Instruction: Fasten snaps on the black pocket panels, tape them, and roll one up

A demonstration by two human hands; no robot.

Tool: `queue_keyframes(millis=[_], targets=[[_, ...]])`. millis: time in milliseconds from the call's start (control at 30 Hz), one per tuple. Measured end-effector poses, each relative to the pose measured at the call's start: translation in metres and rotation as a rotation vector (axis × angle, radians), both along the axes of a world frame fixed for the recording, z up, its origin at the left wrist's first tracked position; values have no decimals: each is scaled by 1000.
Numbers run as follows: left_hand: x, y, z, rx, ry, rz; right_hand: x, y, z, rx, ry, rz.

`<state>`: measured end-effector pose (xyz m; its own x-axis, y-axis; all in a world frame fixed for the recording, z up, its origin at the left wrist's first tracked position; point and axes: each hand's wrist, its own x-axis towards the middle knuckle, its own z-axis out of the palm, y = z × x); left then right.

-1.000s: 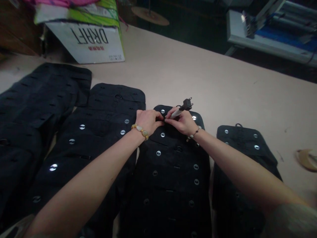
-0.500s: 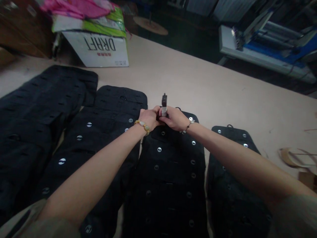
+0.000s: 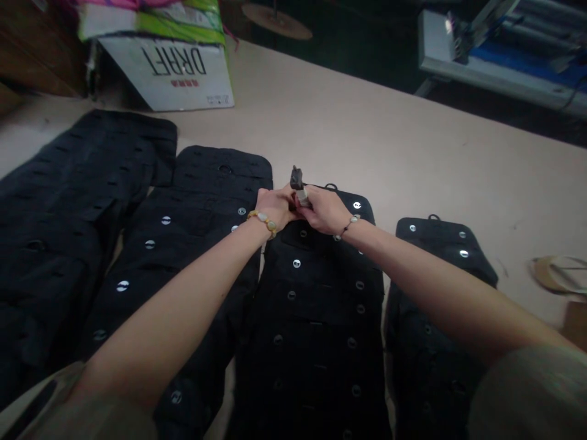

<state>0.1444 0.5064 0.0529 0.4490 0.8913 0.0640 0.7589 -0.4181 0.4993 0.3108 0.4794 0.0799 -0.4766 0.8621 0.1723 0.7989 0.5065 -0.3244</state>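
My right hand [image 3: 326, 211] is closed around a small tool [image 3: 297, 179] with a dark, blocky metal head and a pale, wrapped-looking grip. Its exact kind is unclear. Beside it, my left hand [image 3: 276, 206] has bent fingers at the upper left corner of a black fabric panel [image 3: 321, 275]. What those fingertips pinch is hidden behind the tool and the right hand. Shiny round metal snaps [image 3: 296, 263] run down both sides of this panel, and a small black loop [image 3: 331, 186] sticks out at its top edge.
More black panels lie alongside: one with snaps [image 3: 206, 195] and another [image 3: 92, 171] to the left, one [image 3: 431, 256] to the right. A white box [image 3: 188, 76] stands at the table's back left. A ring-shaped object [image 3: 554, 274] lies at right; a machine [image 3: 518, 55] is beyond.
The tool's head has tilted to the left in my right hand. Both hands stay together at the same panel corner, while the whole view has shifted slightly.
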Motion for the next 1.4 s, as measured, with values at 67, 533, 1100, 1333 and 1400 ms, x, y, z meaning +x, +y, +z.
queue_keyframes(millis=[67,533,1100,1333,1400], targets=[[-1,-5,3,-2,-27,-3,1,-6,-8,54,25,-50],[73,-45,43,84,158,-106,88,-64,24,-432,1198,-464],[133,-43,12,23,78,-154,169,-58,-29,-232,880,-192],[133,-42,9,10,38,-162,163,-54,-28,-155,773,-197],[133,-42,10,-14,0,-128,159,-52,-23,-132,703,-191]])
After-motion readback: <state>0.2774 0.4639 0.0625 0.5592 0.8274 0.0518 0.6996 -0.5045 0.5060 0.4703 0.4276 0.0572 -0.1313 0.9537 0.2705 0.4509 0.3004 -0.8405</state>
